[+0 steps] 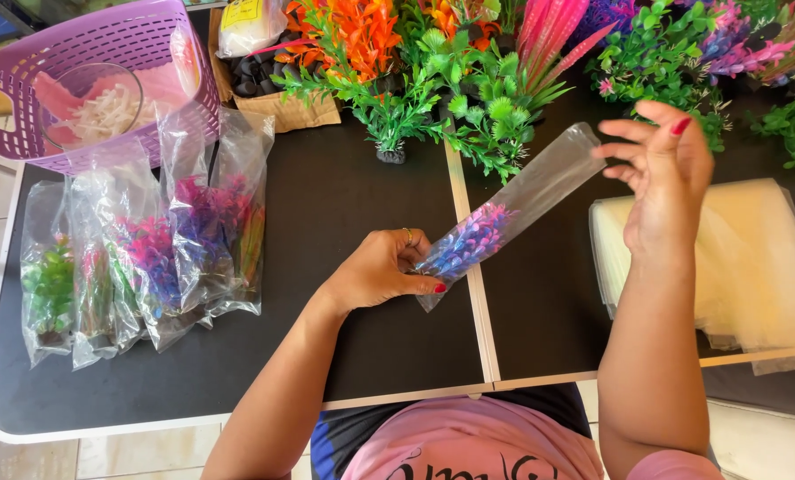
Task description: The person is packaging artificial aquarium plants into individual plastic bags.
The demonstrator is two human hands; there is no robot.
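Note:
My left hand (381,267) grips the lower end of a long clear plastic bag (540,182) that holds a purple and pink artificial plant (470,240). The bag slants up to the right above the black table (353,347). My right hand (664,173) is raised at the bag's upper open end, fingers spread, fingertips touching or just beside the bag's edge.
Several bagged plants (140,258) lie in a row on the left. A purple basket (104,53) stands at the back left. Loose artificial plants (469,80) crowd the back edge. A stack of clear bags (753,258) lies at the right.

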